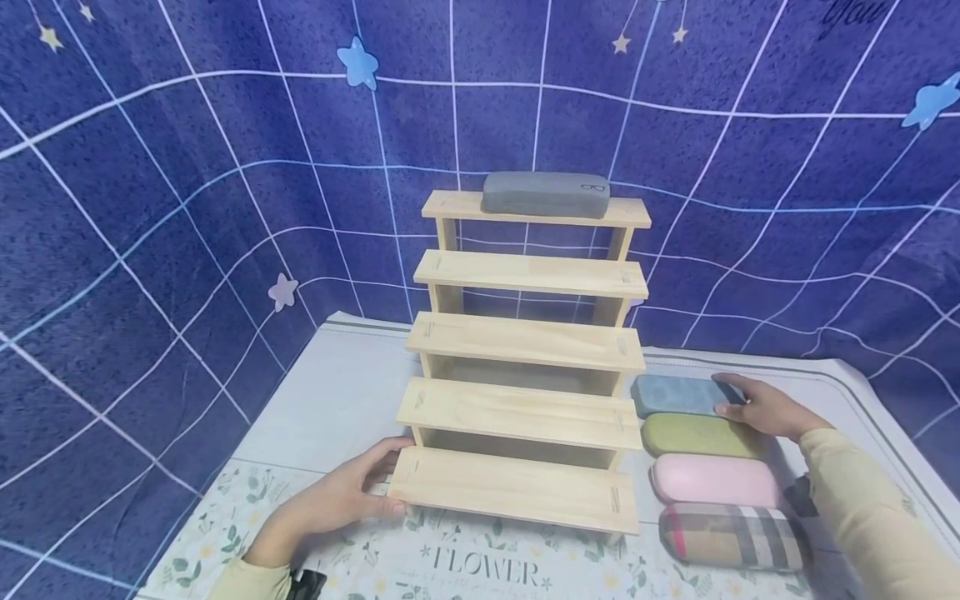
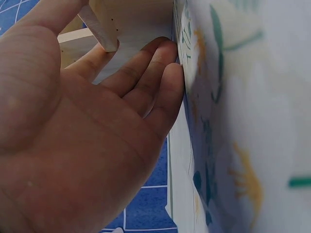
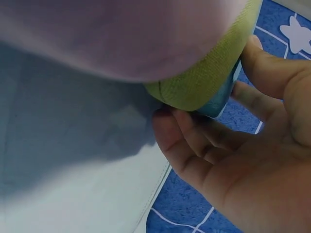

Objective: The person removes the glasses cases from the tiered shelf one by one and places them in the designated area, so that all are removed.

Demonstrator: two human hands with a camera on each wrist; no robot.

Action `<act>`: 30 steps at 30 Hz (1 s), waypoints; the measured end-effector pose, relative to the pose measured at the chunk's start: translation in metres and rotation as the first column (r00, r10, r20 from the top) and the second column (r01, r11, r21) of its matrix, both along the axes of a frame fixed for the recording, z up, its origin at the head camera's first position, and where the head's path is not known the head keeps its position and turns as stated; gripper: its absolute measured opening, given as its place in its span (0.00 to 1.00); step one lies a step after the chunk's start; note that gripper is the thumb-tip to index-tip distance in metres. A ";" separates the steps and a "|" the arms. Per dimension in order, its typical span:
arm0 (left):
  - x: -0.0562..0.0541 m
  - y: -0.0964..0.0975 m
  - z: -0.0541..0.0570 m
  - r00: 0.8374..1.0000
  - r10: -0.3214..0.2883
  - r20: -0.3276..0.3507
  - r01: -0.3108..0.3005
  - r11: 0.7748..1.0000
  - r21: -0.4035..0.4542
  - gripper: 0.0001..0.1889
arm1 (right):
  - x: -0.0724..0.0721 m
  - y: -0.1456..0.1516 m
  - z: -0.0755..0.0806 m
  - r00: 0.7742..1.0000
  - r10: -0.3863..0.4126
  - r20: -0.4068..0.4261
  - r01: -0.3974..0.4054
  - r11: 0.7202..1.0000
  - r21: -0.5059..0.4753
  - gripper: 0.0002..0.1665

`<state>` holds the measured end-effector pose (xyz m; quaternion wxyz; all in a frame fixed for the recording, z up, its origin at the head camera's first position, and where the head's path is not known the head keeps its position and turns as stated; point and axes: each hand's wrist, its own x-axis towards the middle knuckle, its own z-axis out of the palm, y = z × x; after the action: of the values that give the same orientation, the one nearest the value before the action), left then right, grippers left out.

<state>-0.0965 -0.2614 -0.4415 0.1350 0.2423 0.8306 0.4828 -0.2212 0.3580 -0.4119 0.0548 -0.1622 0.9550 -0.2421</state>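
A pale wooden stepped rack (image 1: 521,337) stands in the middle, with a grey glasses case (image 1: 545,194) lying on its top step. My left hand (image 1: 337,496) holds the left end of the bottom step, thumb at the front corner and fingers behind. At the right, my right hand (image 1: 772,408) grips the right end of a blue glasses case (image 1: 678,395), the farthest in a column of cases. In the right wrist view its thumb and fingers straddle the blue case's end, partly hidden by the green case (image 3: 194,87).
Nearer than the blue case lie a green case (image 1: 701,436), a pink case (image 1: 715,480) and a plaid case (image 1: 735,537), close beside the rack's right side. A printed cloth (image 1: 480,575) covers the table. Behind hangs a blue curtain (image 1: 315,125) with white grid lines and stars.
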 end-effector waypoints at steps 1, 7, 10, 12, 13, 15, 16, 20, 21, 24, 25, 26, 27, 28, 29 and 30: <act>0.000 0.000 0.000 1.000 -0.001 0.003 0.001 1.000 0.004 0.41 | 0.000 0.000 0.001 1.000 0.000 0.007 0.000 1.000 0.007 0.36; 0.001 -0.001 0.000 1.000 -0.006 0.011 0.006 1.000 0.012 0.41 | -0.002 -0.004 0.019 1.000 -0.009 0.017 0.008 0.999 0.050 0.37; 0.001 -0.001 0.000 1.000 0.001 0.004 -0.001 1.000 0.003 0.41 | -0.006 -0.011 0.039 0.999 -0.022 -0.045 0.023 1.000 0.021 0.34; 0.001 0.000 0.000 1.000 0.005 0.002 -0.005 1.000 -0.002 0.41 | -0.009 -0.020 0.057 0.997 -0.038 -0.073 0.037 0.999 -0.017 0.34; 0.001 0.000 0.000 1.000 0.005 0.001 -0.005 1.000 -0.004 0.41 | -0.010 -0.025 0.067 0.995 -0.048 -0.088 0.045 0.998 -0.039 0.34; 0.001 0.000 0.001 1.000 0.009 -0.001 -0.009 1.000 -0.011 0.41 | -0.013 -0.037 0.088 0.988 -0.065 -0.140 0.054 0.996 -0.077 0.33; 0.001 -0.001 0.001 1.000 0.011 -0.001 -0.011 1.000 -0.011 0.41 | -0.014 -0.044 0.099 0.983 -0.075 -0.166 0.059 0.993 -0.102 0.33; 0.001 -0.002 0.000 1.000 0.020 -0.008 -0.020 1.000 -0.017 0.41 | -0.019 -0.076 0.139 0.950 -0.116 -0.290 0.060 0.979 -0.196 0.29; 0.001 -0.002 0.000 1.000 0.020 -0.006 -0.020 1.000 -0.017 0.41 | -0.020 -0.084 0.148 0.940 -0.126 -0.316 0.057 0.974 -0.217 0.28; 0.001 -0.003 -0.001 1.000 0.018 -0.001 -0.018 1.000 -0.012 0.41 | -0.025 -0.104 0.171 0.916 -0.136 -0.377 0.037 0.965 -0.259 0.26; 0.000 -0.003 -0.001 1.000 0.019 0.000 -0.019 1.000 -0.013 0.41 | -0.027 -0.110 0.177 0.909 -0.138 -0.394 0.029 0.962 -0.270 0.25; 0.000 -0.003 -0.001 1.000 0.019 0.002 -0.019 1.000 -0.012 0.41 | -0.029 -0.116 0.183 0.902 -0.139 -0.409 0.024 0.961 -0.275 0.25; 0.000 -0.003 -0.001 1.000 0.019 0.002 -0.019 1.000 -0.013 0.40 | -0.031 -0.122 0.188 0.896 -0.140 -0.420 0.019 0.960 -0.279 0.25; 0.000 -0.003 -0.002 1.000 0.018 -0.001 -0.018 1.000 -0.015 0.40 | -0.033 -0.127 0.193 0.891 -0.139 -0.431 0.014 0.960 -0.281 0.25; 0.000 -0.003 -0.002 1.000 0.018 -0.002 -0.018 1.000 -0.014 0.40 | -0.035 -0.133 0.197 0.889 -0.139 -0.436 0.010 0.959 -0.285 0.25; 0.001 -0.003 -0.002 1.000 0.017 -0.002 -0.017 1.000 -0.014 0.40 | -0.037 -0.138 0.201 0.887 -0.141 -0.440 0.010 0.958 -0.287 0.25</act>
<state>-0.0958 -0.2647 -0.4436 0.1316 0.2348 0.8361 0.4779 -0.2578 0.2199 -0.2109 -0.2035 -0.1829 0.9033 -0.3304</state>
